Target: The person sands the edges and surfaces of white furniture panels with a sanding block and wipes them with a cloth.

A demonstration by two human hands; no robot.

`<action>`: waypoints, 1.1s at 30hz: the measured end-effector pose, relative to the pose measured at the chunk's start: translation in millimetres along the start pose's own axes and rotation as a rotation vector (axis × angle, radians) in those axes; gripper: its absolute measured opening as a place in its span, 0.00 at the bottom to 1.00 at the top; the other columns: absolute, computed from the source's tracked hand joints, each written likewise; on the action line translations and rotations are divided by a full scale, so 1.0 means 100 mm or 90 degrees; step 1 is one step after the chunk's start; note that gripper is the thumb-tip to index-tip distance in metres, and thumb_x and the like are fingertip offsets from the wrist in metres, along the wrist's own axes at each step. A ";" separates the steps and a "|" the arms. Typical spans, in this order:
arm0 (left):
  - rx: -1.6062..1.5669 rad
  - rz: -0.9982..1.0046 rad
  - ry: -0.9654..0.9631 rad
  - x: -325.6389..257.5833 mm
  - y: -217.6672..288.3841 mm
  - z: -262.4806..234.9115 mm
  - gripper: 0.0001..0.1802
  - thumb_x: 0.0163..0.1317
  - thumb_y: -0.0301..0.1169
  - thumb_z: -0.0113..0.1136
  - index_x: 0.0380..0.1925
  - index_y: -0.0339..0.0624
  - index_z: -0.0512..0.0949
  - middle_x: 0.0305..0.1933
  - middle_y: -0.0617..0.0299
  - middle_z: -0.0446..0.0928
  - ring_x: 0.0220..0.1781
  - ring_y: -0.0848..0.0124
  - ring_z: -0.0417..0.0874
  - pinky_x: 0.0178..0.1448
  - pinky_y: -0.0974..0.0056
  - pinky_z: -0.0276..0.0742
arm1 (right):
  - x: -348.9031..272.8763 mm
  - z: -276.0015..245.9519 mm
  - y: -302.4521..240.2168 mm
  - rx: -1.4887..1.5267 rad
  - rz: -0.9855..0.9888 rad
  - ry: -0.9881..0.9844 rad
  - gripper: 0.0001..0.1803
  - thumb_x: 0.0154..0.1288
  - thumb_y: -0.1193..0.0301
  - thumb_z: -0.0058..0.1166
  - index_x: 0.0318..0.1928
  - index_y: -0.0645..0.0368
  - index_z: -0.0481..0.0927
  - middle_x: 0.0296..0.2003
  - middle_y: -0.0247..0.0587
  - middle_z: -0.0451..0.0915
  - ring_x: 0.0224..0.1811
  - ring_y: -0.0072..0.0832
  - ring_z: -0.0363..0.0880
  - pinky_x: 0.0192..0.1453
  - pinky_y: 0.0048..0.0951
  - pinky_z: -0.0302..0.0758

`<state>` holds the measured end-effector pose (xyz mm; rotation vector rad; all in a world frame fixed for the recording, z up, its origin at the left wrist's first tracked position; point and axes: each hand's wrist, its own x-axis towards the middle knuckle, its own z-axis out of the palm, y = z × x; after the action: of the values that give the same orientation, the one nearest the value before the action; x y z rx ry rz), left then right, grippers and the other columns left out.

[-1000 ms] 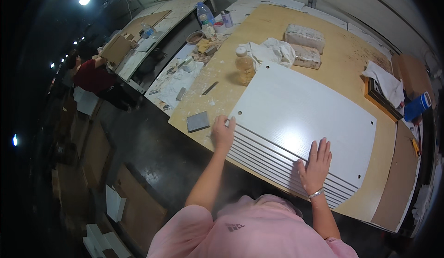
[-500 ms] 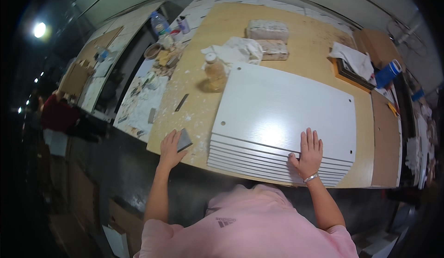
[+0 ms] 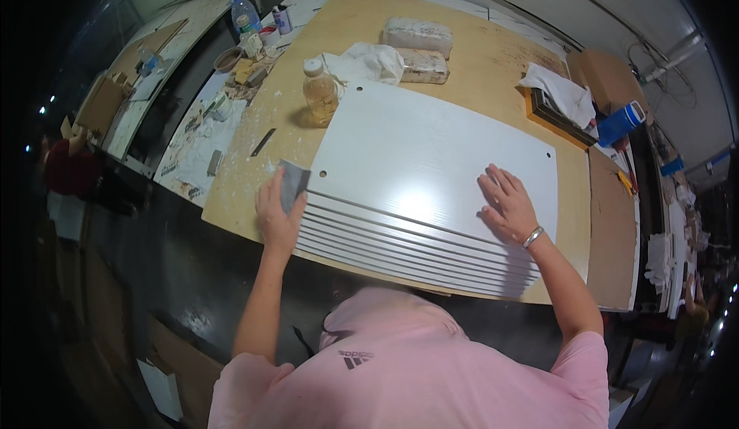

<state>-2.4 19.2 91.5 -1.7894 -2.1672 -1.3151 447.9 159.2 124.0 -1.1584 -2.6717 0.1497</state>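
Observation:
A stack of several white panels (image 3: pixel 431 160) lies stepped on a wooden workbench (image 3: pixel 493 52). My left hand (image 3: pixel 275 213) rests at the stack's near left corner, its fingers on a small grey sanding pad (image 3: pixel 294 180) that lies against the panel edges. My right hand (image 3: pixel 508 202) lies flat, fingers spread, on the top panel toward its right side. A bracelet is on that wrist.
A plastic bottle of amber liquid (image 3: pixel 319 90) stands by the stack's far left corner, with a white cloth (image 3: pixel 366 61) and two pale blocks (image 3: pixel 419 36) behind it. A blue cup (image 3: pixel 620 123) and a cloth-covered tray (image 3: pixel 558 98) sit at the right. A cluttered side table (image 3: pixel 208 121) stands at the left.
My left hand reached out to the grey pad and brought it against the stack's corner. My right hand slid from the near edge up onto the top panel.

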 end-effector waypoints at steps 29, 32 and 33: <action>0.340 -0.424 0.229 -0.35 -0.13 0.23 0.34 0.61 0.46 0.65 0.68 0.58 0.71 0.63 0.45 0.73 0.64 0.44 0.70 0.66 0.40 0.63 | -0.04 0.11 0.35 -0.023 -0.021 -0.038 0.37 0.66 0.55 0.51 0.73 0.53 0.64 0.75 0.60 0.53 0.77 0.57 0.49 0.78 0.58 0.46; 0.190 -0.140 0.166 -0.45 0.22 0.62 0.33 0.61 0.46 0.65 0.67 0.58 0.72 0.64 0.47 0.72 0.65 0.45 0.69 0.66 0.41 0.64 | -0.05 0.10 0.41 -0.039 -0.006 -0.036 0.37 0.65 0.55 0.51 0.72 0.53 0.65 0.75 0.59 0.54 0.77 0.57 0.50 0.78 0.57 0.47; 0.330 -0.111 0.083 -0.42 0.65 0.78 0.32 0.61 0.44 0.66 0.67 0.58 0.72 0.64 0.47 0.71 0.65 0.46 0.69 0.67 0.43 0.64 | -0.08 0.09 0.48 -0.044 0.004 -0.033 0.37 0.65 0.55 0.51 0.72 0.53 0.65 0.75 0.59 0.54 0.76 0.57 0.50 0.78 0.57 0.47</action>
<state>101.6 32.7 57.0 -1.3085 -2.3463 -0.7580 485.6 186.0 105.4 -1.1989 -2.7396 0.0905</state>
